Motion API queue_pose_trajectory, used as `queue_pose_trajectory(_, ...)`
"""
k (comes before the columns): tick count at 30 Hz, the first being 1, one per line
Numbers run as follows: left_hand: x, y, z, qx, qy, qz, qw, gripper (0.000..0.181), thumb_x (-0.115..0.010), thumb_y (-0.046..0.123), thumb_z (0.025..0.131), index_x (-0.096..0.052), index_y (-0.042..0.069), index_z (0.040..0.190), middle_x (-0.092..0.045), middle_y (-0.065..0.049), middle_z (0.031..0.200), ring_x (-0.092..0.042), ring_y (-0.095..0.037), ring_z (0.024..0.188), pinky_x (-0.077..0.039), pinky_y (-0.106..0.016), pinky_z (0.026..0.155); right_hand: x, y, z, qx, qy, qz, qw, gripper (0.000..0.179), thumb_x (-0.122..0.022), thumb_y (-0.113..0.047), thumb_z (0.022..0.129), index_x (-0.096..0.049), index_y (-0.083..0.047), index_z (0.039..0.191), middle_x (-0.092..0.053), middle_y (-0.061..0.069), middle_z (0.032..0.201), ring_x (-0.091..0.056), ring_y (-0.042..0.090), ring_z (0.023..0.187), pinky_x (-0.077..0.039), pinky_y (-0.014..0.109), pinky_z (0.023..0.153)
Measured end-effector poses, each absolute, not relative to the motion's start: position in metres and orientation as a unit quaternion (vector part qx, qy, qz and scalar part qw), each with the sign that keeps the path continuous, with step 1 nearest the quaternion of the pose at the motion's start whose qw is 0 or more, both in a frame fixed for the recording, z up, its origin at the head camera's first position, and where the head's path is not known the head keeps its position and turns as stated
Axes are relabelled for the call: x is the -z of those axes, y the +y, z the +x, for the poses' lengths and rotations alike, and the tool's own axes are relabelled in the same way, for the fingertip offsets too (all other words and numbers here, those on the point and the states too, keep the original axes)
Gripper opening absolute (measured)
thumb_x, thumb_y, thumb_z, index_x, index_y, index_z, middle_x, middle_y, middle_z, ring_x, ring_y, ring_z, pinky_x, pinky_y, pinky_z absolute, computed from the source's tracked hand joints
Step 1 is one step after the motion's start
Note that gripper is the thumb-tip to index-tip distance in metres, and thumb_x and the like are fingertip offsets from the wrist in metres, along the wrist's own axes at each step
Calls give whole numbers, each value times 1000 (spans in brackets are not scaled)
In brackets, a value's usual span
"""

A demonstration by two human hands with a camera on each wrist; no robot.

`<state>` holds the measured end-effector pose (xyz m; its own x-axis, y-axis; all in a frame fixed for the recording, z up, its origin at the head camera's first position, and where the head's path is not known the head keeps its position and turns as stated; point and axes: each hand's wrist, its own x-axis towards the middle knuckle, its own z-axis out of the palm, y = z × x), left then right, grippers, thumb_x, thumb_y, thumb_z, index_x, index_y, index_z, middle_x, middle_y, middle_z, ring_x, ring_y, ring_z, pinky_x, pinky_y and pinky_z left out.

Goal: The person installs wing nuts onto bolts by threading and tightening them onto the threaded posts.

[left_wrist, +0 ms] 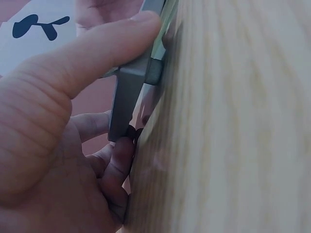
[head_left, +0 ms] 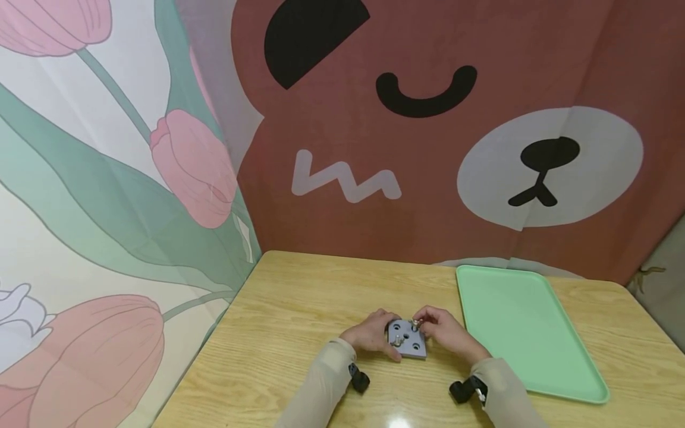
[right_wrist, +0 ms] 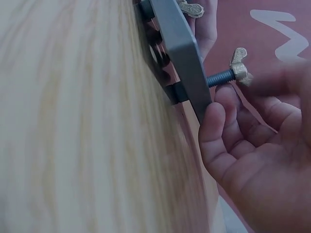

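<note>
A grey metal plate (head_left: pixel 414 352) with several holes is held just above the table, slightly tilted. My left hand (head_left: pixel 373 334) grips its left side, the thumb along the near edge and the fingers at the far side. On a threaded bolt (right_wrist: pixel 221 78) at the plate's far right corner sits a brass-coloured wing nut (right_wrist: pixel 238 69). My right hand (head_left: pixel 448 334) pinches at this wing nut; the fingers nearest to it are blurred, while others touch the plate's edge. A second wing nut (right_wrist: pixel 191 9) stands on the plate's left part. Bolt heads (left_wrist: pixel 154 72) project from the underside.
A light green tray (head_left: pixel 527 333) lies to the right of my right hand on the wooden table (head_left: pixel 289 297). Behind the table hangs a printed cloth (head_left: pixel 342 226) with a bear face. Each wrist carries a small black camera mount (head_left: pixel 360 379).
</note>
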<state>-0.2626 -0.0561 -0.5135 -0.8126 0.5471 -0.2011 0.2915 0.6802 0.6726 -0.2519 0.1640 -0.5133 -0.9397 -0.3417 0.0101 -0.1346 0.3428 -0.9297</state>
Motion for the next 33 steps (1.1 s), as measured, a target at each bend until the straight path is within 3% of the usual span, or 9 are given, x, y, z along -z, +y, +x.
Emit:
queue_pose_trajectory(5, 514, -56, -262, -322, 897, 233, 195, 77, -88, 35, 65, -51, 22, 131, -44, 8, 107, -41, -7, 93, -39, -27, 81, 514, 165, -253, 605, 774, -140, 122, 25, -34, 0, 100, -56, 10, 104, -55, 13, 89, -53, 20, 76, -47, 29, 67)
queue_pose_trajectory(11, 514, -56, -262, -328, 893, 233, 200, 77, -87, 35, 66, -50, 22, 132, -43, 8, 106, -41, -8, 92, -38, -27, 80, 514, 165, -254, 574, 798, -153, 102, 16, -47, -1, 97, -57, 6, 107, -57, 13, 93, -54, 21, 79, -48, 30, 66)
queue_pose_trajectory(15, 511, -57, -262, -326, 894, 233, 202, 77, -87, 35, 66, -49, 21, 132, -42, 8, 106, -41, -8, 91, -38, -27, 79, 515, 164, -255, 543, 818, -172, 84, 23, -56, -3, 93, -57, 3, 115, -59, 12, 94, -54, 21, 81, -48, 30, 66)
queue_pose_trajectory(20, 507, -56, -261, -326, 895, 229, 203, 75, -87, 34, 66, -51, 20, 130, -43, 8, 107, -42, -8, 91, -39, -27, 80, 514, 163, -254, 516, 838, -163, 75, 14, -62, -6, 90, -63, -3, 104, -60, 7, 91, -53, 19, 80, -46, 28, 67)
queue_pose_trajectory(28, 508, -57, -261, -332, 893, 227, 202, 76, -88, 32, 65, -51, 20, 130, -43, 8, 105, -42, -8, 90, -39, -26, 80, 511, 164, -254, 586, 790, -141, 109, 21, -38, 4, 95, -57, 9, 102, -58, 15, 93, -54, 21, 80, -47, 30, 69)
queue_pose_trajectory(33, 508, -57, -261, -324, 896, 232, 198, 77, -87, 34, 66, -50, 20, 132, -43, 8, 105, -41, -7, 91, -39, -26, 80, 510, 164, -254, 572, 798, -154, 106, 17, -45, -1, 98, -56, 8, 107, -57, 14, 94, -54, 20, 80, -47, 29, 68)
